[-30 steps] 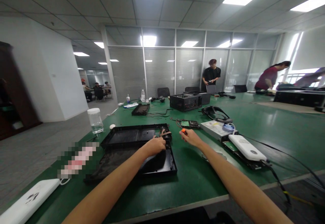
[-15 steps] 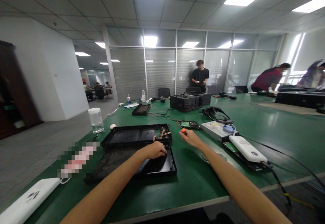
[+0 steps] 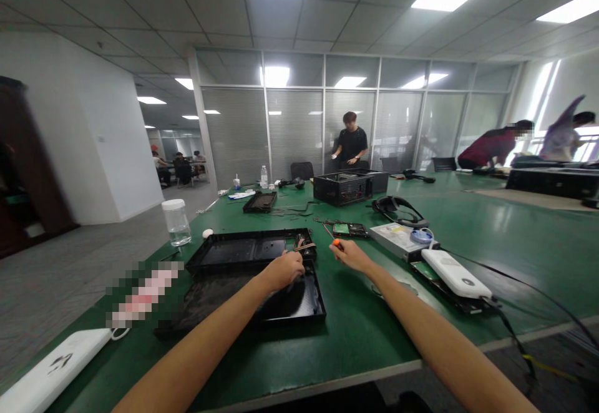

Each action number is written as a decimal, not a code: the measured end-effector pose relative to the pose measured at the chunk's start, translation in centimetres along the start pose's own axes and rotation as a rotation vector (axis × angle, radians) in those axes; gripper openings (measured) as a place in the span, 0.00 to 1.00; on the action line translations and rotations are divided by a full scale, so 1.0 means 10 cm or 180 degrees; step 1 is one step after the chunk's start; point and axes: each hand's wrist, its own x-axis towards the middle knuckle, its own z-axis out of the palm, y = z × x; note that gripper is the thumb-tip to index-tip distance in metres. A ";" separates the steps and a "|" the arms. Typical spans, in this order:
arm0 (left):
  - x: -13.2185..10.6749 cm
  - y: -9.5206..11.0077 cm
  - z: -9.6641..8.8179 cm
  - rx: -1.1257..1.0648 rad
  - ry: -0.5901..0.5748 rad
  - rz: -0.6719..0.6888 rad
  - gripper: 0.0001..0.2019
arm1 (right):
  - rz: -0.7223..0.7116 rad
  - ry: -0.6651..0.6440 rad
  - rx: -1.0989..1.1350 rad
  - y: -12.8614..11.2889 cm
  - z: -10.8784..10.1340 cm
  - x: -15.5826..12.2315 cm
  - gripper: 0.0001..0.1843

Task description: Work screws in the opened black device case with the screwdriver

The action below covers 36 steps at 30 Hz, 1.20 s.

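My right hand (image 3: 352, 256) is wrapped round the orange handle of a screwdriver (image 3: 336, 244), its thin shaft pointing up and away to the left. The fingers of my left hand (image 3: 284, 269) are curled together at the near edge of the far black plastic panel (image 3: 234, 252). They are close to a bundle of striped ribbon cables (image 3: 306, 246) at that panel's right end. What they hold, if anything, is hidden. Under my left wrist lies a second black panel (image 3: 309, 304), glossy inside.
Right of my right hand lie a hard drive (image 3: 350, 229), a silver disc drive (image 3: 397, 238), a headset (image 3: 400, 210) and a white power bank (image 3: 456, 274) with a cable. A black computer case (image 3: 344, 188) stands farther back. A lidded jar (image 3: 176, 223) is at left. A person (image 3: 352, 141) stands beyond.
My left hand has moved up and slightly left, from over the near panel toward the ribbon cables. My right hand with the screwdriver barely moved. The person at the back shifted left.
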 end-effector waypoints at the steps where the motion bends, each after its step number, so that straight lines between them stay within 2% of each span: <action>1: 0.01 0.01 -0.04 -0.0078 0.0056 0.0026 0.10 | 0.0002 0.0004 0.0001 0.00 0.00 0.00 0.19; 4: 0.09 0.00 -0.13 -0.0249 0.0102 0.0135 0.10 | -0.0044 0.0055 0.0008 0.02 0.00 0.00 0.19; 7: 0.24 -0.03 -0.16 -0.0222 -0.0016 0.0217 0.09 | -0.0038 0.0064 -0.0005 0.03 -0.01 0.01 0.19; 12: 0.41 -0.02 -0.08 -0.0063 -0.0185 0.0212 0.08 | -0.0041 0.0083 -0.0045 0.02 -0.02 0.01 0.20; 17: 0.34 0.02 0.05 -0.0047 -0.0032 -0.0063 0.09 | -0.0076 0.0043 -0.0039 0.02 -0.03 0.00 0.19; 20: 0.28 0.02 0.07 -0.0127 0.0017 0.0062 0.08 | -0.0049 -0.0009 -0.0077 0.01 -0.03 0.00 0.19; 23: 0.25 0.00 0.06 -0.0220 0.0022 0.0260 0.07 | -0.0034 0.0085 -0.0044 0.00 -0.04 0.02 0.10; 25: 0.24 -0.02 0.06 -0.0276 0.0040 0.0352 0.07 | 0.0027 0.0211 0.0052 0.00 -0.07 0.05 0.16; 27: 0.24 -0.03 0.07 -0.0369 0.0053 0.0363 0.07 | 0.0106 0.0243 0.0286 0.02 -0.12 0.07 0.19; 31: 0.24 -0.05 0.10 -0.0647 0.0112 0.0054 0.06 | 0.0271 0.0152 0.1085 0.03 -0.28 0.10 0.15; 33: 0.23 -0.04 0.10 -0.0784 0.0188 -0.0176 0.05 | 0.0388 0.0434 0.1216 -0.01 -0.35 0.10 0.15; 36: 0.22 -0.02 0.08 -0.1086 0.0246 -0.0367 0.09 | 0.0273 0.1013 0.0930 -0.13 -0.36 0.08 0.17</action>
